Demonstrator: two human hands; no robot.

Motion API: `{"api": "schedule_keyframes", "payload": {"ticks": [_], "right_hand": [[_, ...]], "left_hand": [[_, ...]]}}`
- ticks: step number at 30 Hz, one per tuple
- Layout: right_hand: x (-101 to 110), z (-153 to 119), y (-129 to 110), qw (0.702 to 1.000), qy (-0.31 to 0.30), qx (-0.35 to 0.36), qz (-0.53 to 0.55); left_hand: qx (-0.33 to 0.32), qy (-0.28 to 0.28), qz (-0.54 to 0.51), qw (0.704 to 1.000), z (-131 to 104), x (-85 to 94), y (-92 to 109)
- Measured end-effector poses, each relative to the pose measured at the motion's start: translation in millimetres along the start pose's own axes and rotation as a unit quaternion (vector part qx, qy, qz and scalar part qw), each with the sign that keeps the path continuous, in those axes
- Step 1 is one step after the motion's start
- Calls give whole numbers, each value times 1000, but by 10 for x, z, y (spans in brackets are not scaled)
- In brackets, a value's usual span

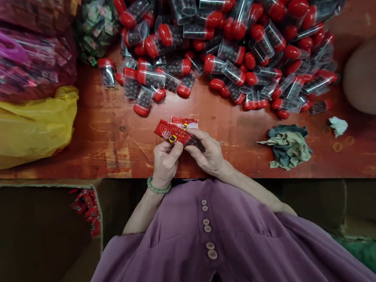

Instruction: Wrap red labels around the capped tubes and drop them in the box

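Close to the table's front edge, both hands are closed on one small red printed sleeve. My left hand, with a green bead bracelet at the wrist, pinches its lower side. The fingers of my right hand wrap round a dark, dotted clear piece at the sleeve's right end; whether it sits inside the sleeve I cannot tell. Just behind, a second red and white printed piece lies on the table. Beyond that is a heap of clear dotted tubes with red caps.
Plastic bags, one yellow and one purple, fill the left. On the right are a crumpled cloth, a white wad and a pale bucket. A cardboard box with red packets stands below the table's left edge.
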State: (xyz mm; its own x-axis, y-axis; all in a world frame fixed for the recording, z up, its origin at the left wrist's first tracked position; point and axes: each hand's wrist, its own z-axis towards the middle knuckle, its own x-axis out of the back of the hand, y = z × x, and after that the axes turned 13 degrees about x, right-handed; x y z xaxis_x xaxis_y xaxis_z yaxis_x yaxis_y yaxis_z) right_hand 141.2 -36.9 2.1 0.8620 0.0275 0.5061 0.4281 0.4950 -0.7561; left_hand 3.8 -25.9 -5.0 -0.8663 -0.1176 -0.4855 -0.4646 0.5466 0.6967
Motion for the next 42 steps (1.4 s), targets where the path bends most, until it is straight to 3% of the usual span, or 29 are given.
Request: {"api": "schedule_keyframes", "payload": {"ticks": [3, 6, 13, 17, 23, 29, 35, 42], "right_hand": [[-18, 31, -23, 1000, -17, -21, 7], [-56, 55, -36, 1000, 4, -9, 10], [-125, 113, -10, 998, 51, 25, 3], [-99, 127, 0, 998, 34, 43, 16], [21, 71, -16, 987, -62, -55, 136], [-10, 13, 25, 932, -41, -153, 325], [-18, 73, 39, 979, -48, -107, 167], [-5, 106, 22, 971, -64, -113, 203]], "left_hand": [[1, 21, -6, 1000, -12, -27, 7], [8, 46, -38, 998, 3, -44, 22], [30, 48, -92, 994, 48, -66, 58], [23, 41, -102, 994, 57, -41, 77], [20, 18, -98, 995, 91, 18, 159], [53, 6, -79, 995, 50, -49, 147], [22, 37, -52, 998, 52, -22, 173], [12, 13, -71, 997, 87, -40, 227]]}}
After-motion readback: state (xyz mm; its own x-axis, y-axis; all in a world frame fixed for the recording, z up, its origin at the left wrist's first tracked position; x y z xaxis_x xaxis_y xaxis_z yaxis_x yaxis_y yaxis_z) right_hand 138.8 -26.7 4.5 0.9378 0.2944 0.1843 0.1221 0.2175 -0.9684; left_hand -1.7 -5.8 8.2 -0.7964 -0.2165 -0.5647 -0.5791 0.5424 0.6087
